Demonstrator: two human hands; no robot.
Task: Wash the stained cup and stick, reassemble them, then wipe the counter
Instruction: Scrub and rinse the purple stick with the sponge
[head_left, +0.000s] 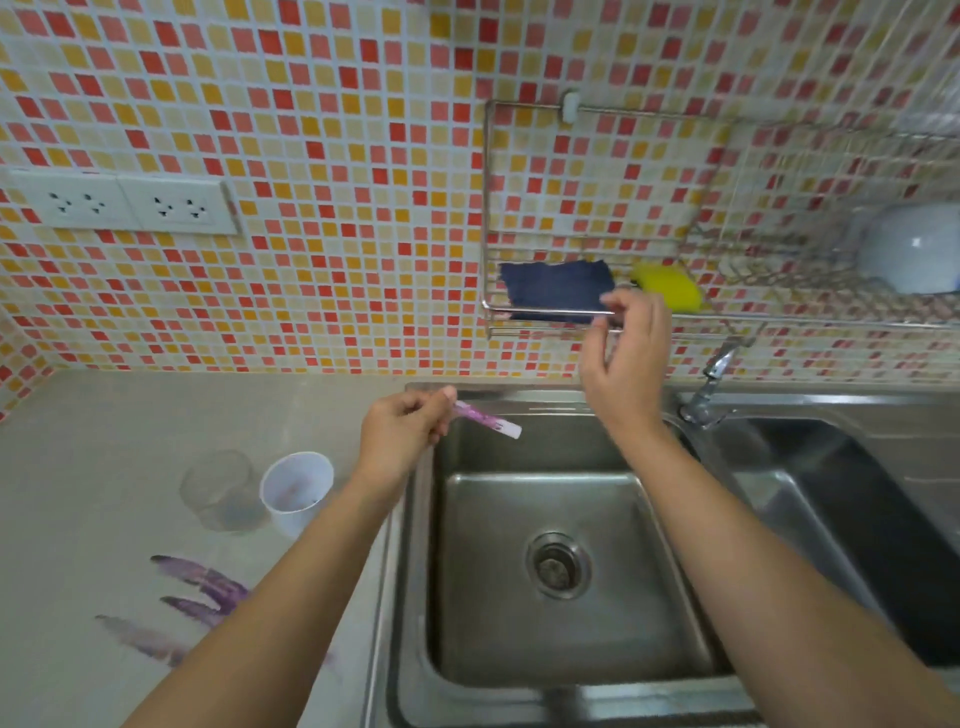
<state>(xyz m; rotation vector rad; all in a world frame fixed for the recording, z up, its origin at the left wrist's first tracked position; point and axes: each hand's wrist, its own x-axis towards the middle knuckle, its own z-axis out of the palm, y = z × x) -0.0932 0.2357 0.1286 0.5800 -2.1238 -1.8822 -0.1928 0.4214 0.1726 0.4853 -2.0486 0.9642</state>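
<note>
My left hand (402, 434) grips a short stick (491, 420) smeared with purple, held over the back left corner of the sink (550, 649). A white cup (296, 488) with purple stains inside stands on the counter (93, 441) left of the sink, beside a clear cup (223, 491). My right hand (626, 358) is raised in front of the wall rack (488, 218), fingers loosely curved and holding nothing, just below a dark blue cloth (556, 288) and a yellow sponge (667, 286) in that rack.
Purple streaks (197, 587) mark the counter near its front. A tap (709, 384) stands between the two sink basins. A white bowl (909, 247) sits in the wire rack at right. Wall sockets (122, 200) are at left.
</note>
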